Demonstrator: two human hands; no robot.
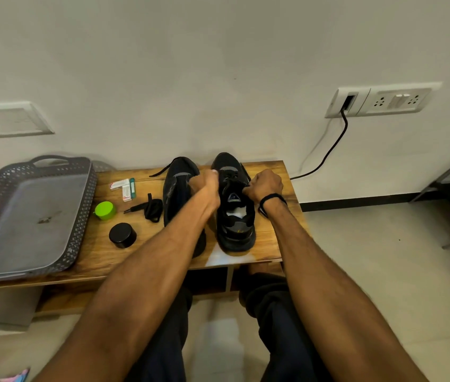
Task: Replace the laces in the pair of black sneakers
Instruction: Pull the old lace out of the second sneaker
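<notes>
Surface: low wooden table, visible grain, back edge against a plain white wall; open shelf bays under the front edge.
Room: pale floor. A socket plate sits on the wall above the table's right end, and a black cable drops from it to the right back corner. Blank wall plate above the left end.
Left end: grey perforated tray, handle toward the wall.
Middle: two small boxes near the back edge, green lid in front of them, black round jar nearest the front edge.
Loose lace: black, bunched, just beside the left sneaker.
Sneakers: both black, side by side on the table's right half, toes to the wall, heels to the front edge. Left sneaker is partly under the left forearm. Right sneaker has its tongue pulled up.
Left hand: arm crosses the left sneaker – fingers curled tight at the right sneaker's fitted lace, knuckles up. The exact grip point is hidden.
Right hand: fist at the sneaker's right eyelet row, fingers clamped on a strand of the same lace; dark wristband on the wrist.
Legs: dark trousers below the front edge.
Writing: print on the boxes is too small to read; the tongue label shows a small mark – unreadable.
</notes>
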